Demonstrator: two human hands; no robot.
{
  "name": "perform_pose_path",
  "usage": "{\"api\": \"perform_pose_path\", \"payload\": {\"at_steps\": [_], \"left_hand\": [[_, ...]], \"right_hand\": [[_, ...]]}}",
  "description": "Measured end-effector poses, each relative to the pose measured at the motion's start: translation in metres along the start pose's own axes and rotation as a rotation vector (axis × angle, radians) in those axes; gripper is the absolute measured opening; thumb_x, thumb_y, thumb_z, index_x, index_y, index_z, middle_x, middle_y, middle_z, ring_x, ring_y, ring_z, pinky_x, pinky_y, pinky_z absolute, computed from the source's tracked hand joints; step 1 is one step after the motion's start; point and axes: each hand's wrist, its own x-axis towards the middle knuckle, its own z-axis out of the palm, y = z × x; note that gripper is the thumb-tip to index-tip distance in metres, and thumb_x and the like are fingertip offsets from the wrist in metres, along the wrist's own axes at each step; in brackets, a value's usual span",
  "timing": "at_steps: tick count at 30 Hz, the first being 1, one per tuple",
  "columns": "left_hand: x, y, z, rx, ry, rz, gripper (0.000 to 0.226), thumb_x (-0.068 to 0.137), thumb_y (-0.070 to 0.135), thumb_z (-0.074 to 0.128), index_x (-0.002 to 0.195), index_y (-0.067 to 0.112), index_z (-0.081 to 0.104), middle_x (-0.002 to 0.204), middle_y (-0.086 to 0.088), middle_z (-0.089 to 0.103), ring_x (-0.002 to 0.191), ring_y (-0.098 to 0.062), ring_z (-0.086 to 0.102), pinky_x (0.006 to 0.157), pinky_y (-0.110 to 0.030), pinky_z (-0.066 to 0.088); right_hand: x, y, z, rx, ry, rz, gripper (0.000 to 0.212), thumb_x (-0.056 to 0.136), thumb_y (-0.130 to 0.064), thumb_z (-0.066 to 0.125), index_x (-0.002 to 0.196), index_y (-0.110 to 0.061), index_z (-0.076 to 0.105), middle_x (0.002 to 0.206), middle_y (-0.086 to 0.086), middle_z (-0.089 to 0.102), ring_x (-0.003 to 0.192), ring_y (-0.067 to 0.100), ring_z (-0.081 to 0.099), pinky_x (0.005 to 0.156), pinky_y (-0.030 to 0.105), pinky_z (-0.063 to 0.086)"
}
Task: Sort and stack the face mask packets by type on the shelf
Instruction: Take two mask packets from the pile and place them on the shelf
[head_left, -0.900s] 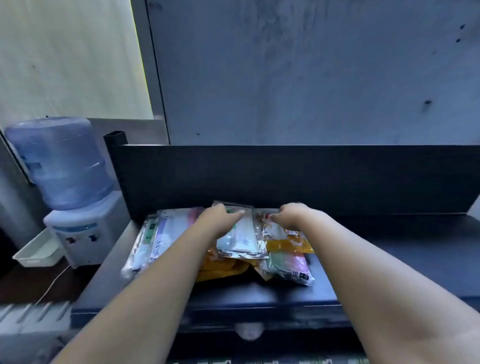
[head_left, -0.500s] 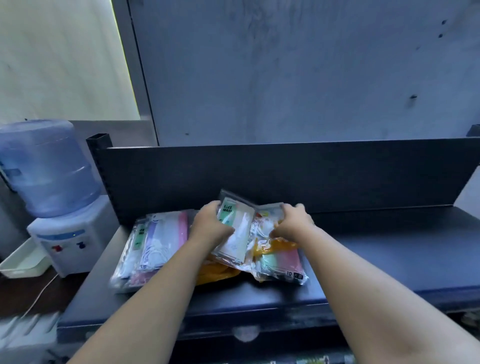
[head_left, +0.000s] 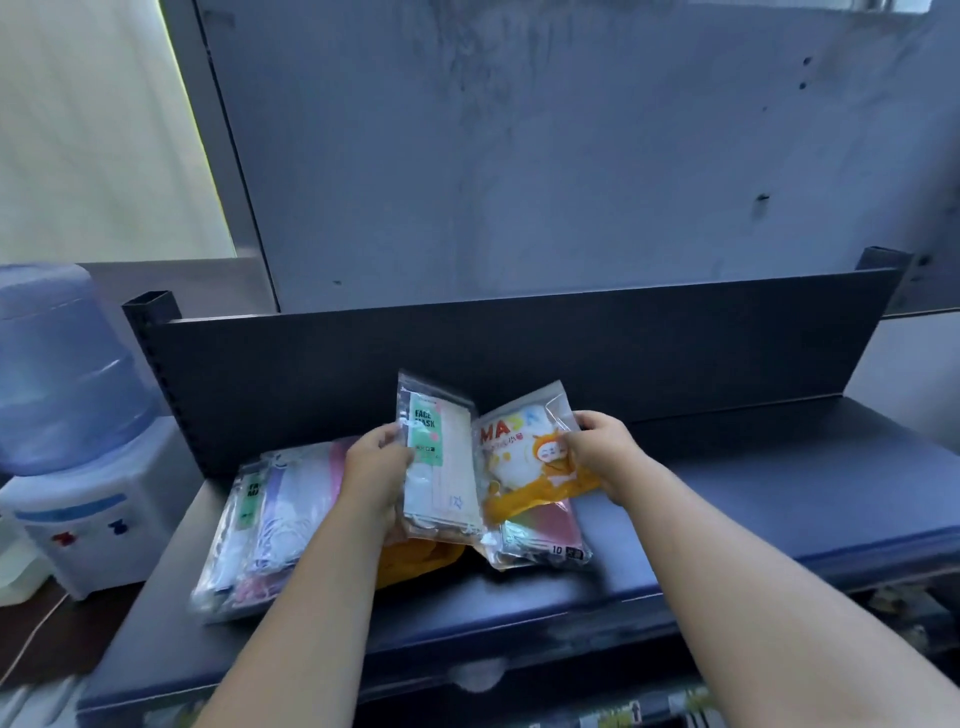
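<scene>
Left hand (head_left: 376, 467) gripping green-label packet (head_left: 439, 457), right hand (head_left: 602, 449) — orange cartoon packet (head_left: 530, 462)

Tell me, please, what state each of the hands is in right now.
Left hand grips the green-label mask packet.
Right hand grips the orange cartoon mask packet.

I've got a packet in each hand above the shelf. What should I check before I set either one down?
1. Left hand grips the green-label packet: ok.
2. Right hand grips the orange cartoon packet: ok.
3. Held packets free of each other: cannot tell, as their inner edges meet.
4. Matching pile for the green-label one: ok. The left stack shows a green label.
5. Matching pile for the cartoon one: cannot tell. The other orange packet is mostly hidden under the left forearm.
6. Bare shelf on the right for a new pile: ok.
</scene>
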Motion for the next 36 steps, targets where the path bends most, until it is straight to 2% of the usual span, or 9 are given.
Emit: {"api": "perform_pose_path", "payload": {"at_steps": [2,6,8,12,15,20,24,30,36], "left_hand": [[-0.008,0.007,0.007,0.021,-0.054,-0.009,0.028,0.103,-0.002,0.05,0.104,0.02,0.067,0.098,-0.014,0.076,0.088,-0.033,0.077,0.069,-0.044,0.065],[-0.014,-0.002,0.024,0.097,-0.094,-0.021,0.028,0.102,-0.004,0.049,0.11,0.017,0.065,0.099,-0.016,0.076,0.081,-0.032,0.078,0.057,-0.039,0.063],[-0.015,-0.012,0.036,0.106,-0.131,-0.039,0.036,0.101,-0.007,0.047,0.119,0.019,0.063,0.104,-0.017,0.076,0.082,-0.034,0.08,0.061,-0.043,0.064],[-0.028,-0.022,0.073,0.061,-0.193,-0.048,0.041,0.101,-0.008,0.049,0.116,0.028,0.062,0.104,-0.015,0.078,0.083,-0.032,0.081,0.074,-0.052,0.066],[-0.038,-0.028,0.112,0.054,-0.183,0.003,0.042,0.098,-0.01,0.052,0.118,0.025,0.065,0.107,-0.011,0.078,0.087,-0.029,0.081,0.075,-0.048,0.066],[-0.053,-0.041,0.205,-0.034,-0.128,0.065,0.044,0.098,-0.008,0.053,0.131,0.02,0.061,0.106,-0.01,0.079,0.077,-0.023,0.079,0.07,-0.042,0.062],[-0.078,-0.056,0.291,-0.125,-0.103,0.051,0.044,0.098,-0.012,0.048,0.129,0.016,0.061,0.1,-0.01,0.078,0.066,-0.015,0.077,0.056,-0.032,0.063],[-0.091,-0.075,0.37,-0.11,-0.08,0.014,0.041,0.099,-0.008,0.048,0.127,0.017,0.064,0.109,-0.01,0.078,0.088,-0.025,0.079,0.065,-0.036,0.063],[-0.082,-0.09,0.413,0.012,-0.086,-0.031,0.036,0.095,-0.007,0.047,0.115,0.012,0.069,0.105,-0.014,0.079,0.084,-0.03,0.078,0.059,-0.036,0.06]], "right_hand": [[-0.004,0.0,-0.008,0.088,0.032,-0.011,0.016,0.101,-0.007,0.063,0.105,-0.014,0.076,0.097,0.013,0.079,0.085,0.032,0.078,0.078,0.05,0.067],[-0.009,-0.001,-0.036,0.208,0.07,-0.038,0.017,0.1,-0.002,0.063,0.099,-0.013,0.075,0.089,0.011,0.078,0.062,0.018,0.076,0.049,0.029,0.06],[-0.008,0.0,-0.053,0.246,0.081,-0.048,0.016,0.1,-0.002,0.063,0.104,-0.012,0.075,0.093,0.013,0.078,0.06,0.017,0.076,0.047,0.027,0.057],[-0.004,0.012,-0.1,0.267,0.111,-0.059,0.019,0.103,-0.004,0.059,0.113,-0.009,0.075,0.1,0.015,0.079,0.065,0.019,0.077,0.047,0.028,0.058],[0.004,0.022,-0.143,0.285,0.121,-0.066,0.017,0.104,-0.006,0.059,0.111,-0.011,0.074,0.099,0.015,0.078,0.063,0.018,0.078,0.046,0.028,0.058],[0.034,0.038,-0.233,0.287,0.127,-0.096,0.019,0.103,-0.008,0.062,0.102,-0.021,0.075,0.091,0.006,0.08,0.072,0.018,0.079,0.058,0.03,0.061],[0.056,0.051,-0.299,0.242,0.112,-0.082,0.023,0.104,-0.006,0.058,0.098,-0.022,0.073,0.097,0.008,0.079,0.09,0.029,0.078,0.083,0.047,0.064],[0.084,0.064,-0.375,0.205,0.101,-0.04,0.023,0.106,-0.007,0.054,0.105,-0.018,0.074,0.101,0.009,0.08,0.094,0.029,0.078,0.086,0.049,0.065],[0.114,0.088,-0.42,0.141,0.145,-0.011,0.02,0.102,-0.008,0.06,0.098,-0.018,0.076,0.1,0.01,0.08,0.097,0.033,0.077,0.088,0.054,0.064]]}}
